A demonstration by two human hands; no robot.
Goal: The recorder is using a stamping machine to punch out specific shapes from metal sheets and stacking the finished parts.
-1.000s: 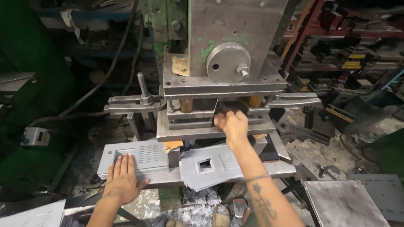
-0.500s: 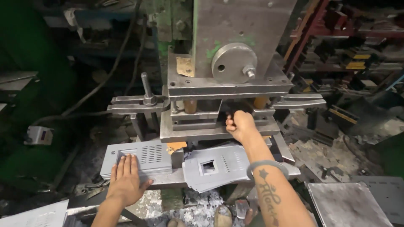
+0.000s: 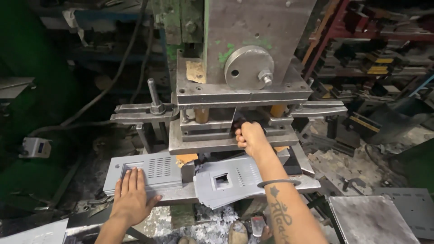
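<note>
Grey perforated sheet-metal panels (image 3: pixel 149 171) stay stacked at the press bed's left edge under your flat, unclenched left hand (image 3: pixel 131 199); your right hand (image 3: pixel 251 138) has reached into the die, seemingly clenched on something hidden.

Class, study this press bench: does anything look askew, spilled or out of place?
Yes. The right stack of panels lies skewed and fanned, overhanging the bench edge, unlike the squared stack under the left hand. Metal scraps litter the floor below.
</note>
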